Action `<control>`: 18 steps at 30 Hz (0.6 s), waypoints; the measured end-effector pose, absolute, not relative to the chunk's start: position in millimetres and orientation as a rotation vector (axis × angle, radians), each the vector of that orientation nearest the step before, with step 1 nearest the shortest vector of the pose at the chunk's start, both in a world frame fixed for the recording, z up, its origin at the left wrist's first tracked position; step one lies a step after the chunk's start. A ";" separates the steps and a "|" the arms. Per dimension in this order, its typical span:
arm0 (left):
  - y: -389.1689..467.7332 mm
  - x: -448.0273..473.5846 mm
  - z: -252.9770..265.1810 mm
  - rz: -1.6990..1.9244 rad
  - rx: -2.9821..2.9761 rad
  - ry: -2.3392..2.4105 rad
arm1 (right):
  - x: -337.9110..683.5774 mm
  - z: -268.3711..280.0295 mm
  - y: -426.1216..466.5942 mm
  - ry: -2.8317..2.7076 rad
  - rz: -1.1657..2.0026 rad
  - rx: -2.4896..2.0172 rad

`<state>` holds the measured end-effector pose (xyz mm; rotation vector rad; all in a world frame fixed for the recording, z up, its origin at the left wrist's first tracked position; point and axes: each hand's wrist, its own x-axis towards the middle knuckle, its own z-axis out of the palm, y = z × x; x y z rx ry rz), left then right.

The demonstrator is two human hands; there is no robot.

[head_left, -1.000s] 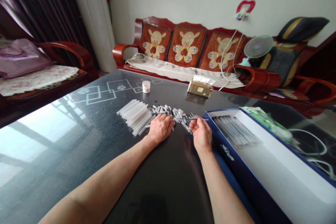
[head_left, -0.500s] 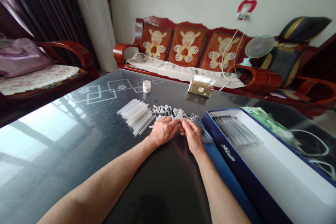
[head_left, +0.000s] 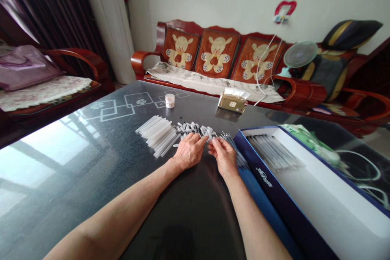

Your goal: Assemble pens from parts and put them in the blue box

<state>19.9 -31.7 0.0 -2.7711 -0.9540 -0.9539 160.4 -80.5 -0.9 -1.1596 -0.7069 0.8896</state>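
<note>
My left hand (head_left: 190,151) is closed low over the table, its index finger pointing toward the right hand. Whatever its fingers hold is hidden. My right hand (head_left: 224,155) is pinched just beside it, a small gap between the two; what sits in the pinch is too small to name. Behind the hands is a loose pile of white and black pen caps (head_left: 192,126). To the left, translucent white pen barrels (head_left: 158,133) lie side by side. Thin pen refills (head_left: 235,146) with metal tips lie just right of my right hand, against the box.
A blue box (head_left: 319,195) with a white inside stands on the right, holding a row of pens (head_left: 271,150). A green plastic bag (head_left: 313,140) lies beyond it. Farther back on the dark table are a small round jar (head_left: 170,100) and a tissue pack (head_left: 233,101).
My hands have drawn slightly apart; the fingertips met before and now a gap shows. The right hand has shifted a little to the right.
</note>
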 end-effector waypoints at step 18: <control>-24.8 19.0 -7.7 -1.126 -2.557 -1.213 | 150.4 -15.8 -73.1 -1.638 -0.013 -1.879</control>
